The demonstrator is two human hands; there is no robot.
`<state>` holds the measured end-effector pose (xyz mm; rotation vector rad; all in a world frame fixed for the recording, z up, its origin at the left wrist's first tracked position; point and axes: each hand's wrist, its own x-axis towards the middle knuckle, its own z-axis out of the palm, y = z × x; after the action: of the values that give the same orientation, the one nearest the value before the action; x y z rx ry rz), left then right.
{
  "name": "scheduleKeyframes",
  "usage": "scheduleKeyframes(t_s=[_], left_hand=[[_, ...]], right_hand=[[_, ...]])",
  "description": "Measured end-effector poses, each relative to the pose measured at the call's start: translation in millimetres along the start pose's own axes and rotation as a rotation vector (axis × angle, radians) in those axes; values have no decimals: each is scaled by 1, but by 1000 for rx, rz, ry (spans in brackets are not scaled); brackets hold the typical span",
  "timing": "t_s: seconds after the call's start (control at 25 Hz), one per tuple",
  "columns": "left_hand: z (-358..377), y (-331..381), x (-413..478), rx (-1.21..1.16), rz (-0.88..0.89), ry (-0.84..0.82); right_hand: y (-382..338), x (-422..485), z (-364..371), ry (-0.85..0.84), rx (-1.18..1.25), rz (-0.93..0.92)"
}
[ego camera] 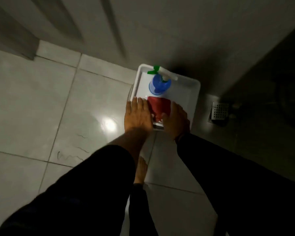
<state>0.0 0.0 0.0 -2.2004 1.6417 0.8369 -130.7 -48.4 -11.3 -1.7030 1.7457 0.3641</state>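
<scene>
A white plastic tray [192, 92] sits low by the wall, above the tiled floor. On it a blue spray bottle [159, 86] with a white and green trigger head stands at the far side, and a folded red cloth [158, 106] lies at the near side. My left hand [137, 114] lies with straight fingers over the tray's near left corner. My right hand [176, 120] lies over the near right part, fingers stretched forward and thumb touching the cloth. What carries the tray is hidden beneath it.
A square metal floor drain [219, 111] is set in the dark floor right of the tray. A white panelled door or wall [109, 31] rises just behind. My bare foot [140, 169] stands on the pale tiles below the tray, with hair strands [71, 154] to the left.
</scene>
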Motion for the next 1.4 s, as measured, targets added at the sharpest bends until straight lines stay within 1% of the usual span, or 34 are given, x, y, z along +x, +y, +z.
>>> scheduleKeyframes(t_s=[0.16, 0.2, 0.24, 0.36, 0.4, 0.48, 0.52, 0.56, 0.64, 0.68, 0.72, 0.76, 0.8, 0.84, 0.88, 0.96, 1.0, 1.08, 1.12, 1.2, 1.28, 1.32, 1.36, 1.4], left_hand=[[28, 13, 50, -86, -172, -52], [34, 19, 59, -141, -203, -63], [36, 25, 65, -208, -250, -98], [42, 26, 85, -514, -393, -117], [42, 24, 90, -626, -414, -130], [39, 26, 91, -799, -399, -138], [35, 25, 88, -882, -385, -116], [27, 23, 80, -967, -373, -78], [10, 12, 54, -1123, -387, 31], [3, 2, 36, -1204, -413, 73], [-3, -10, 15, -1289, -445, 93], [-7, -25, -7, -1371, -480, 98], [-10, -40, -29, -1456, -519, 90], [-10, -56, -50, -1547, -571, 74], [-9, -76, -72, -1655, -636, 49], [-1, -118, -110, -1843, -763, -63], [8, -138, -126, -1915, -805, -120], [37, -177, -150, -2049, -852, -164], [54, -194, -157, -2106, -869, -158], [99, -227, -165, -2151, -904, -127], [161, -259, -169, -2131, -966, -46], [197, -273, -169, -2097, -1016, 21], [236, -285, -168, -2006, -1071, 90], [280, -296, -167, -1855, -1114, 143]], right_hand=[[-3, 59, 27, -59, 264, 180], [-2, 70, 36, -75, 321, 194], [-1, 75, 43, -87, 354, 213], [6, 89, 54, -21, 447, 233], [6, 91, 54, -6, 504, 245], [5, 84, 52, 20, 649, 260], [3, 76, 50, 59, 649, 234], [-1, 64, 49, 129, 545, 174], [-14, 28, 47, 331, 262, -16], [-25, 7, 46, 408, 184, -128], [-34, -13, 45, 425, 147, -251], [-44, -31, 45, 369, 158, -382], [-51, -49, 46, 257, 222, -485], [-57, -66, 48, 90, 341, -525], [-68, -85, 54, -109, 478, -515], [-87, -117, 73, -469, 632, -473], [-97, -130, 88, -556, 627, -466], [-110, -144, 131, -581, 634, -431], [-113, -144, 152, -574, 659, -380], [-119, -135, 199, -535, 594, -319], [-130, -121, 251, -543, 446, -318], [-136, -111, 278, -549, 363, -344], [-141, -100, 306, -547, 276, -379], [-146, -87, 335, -531, 189, -435]])
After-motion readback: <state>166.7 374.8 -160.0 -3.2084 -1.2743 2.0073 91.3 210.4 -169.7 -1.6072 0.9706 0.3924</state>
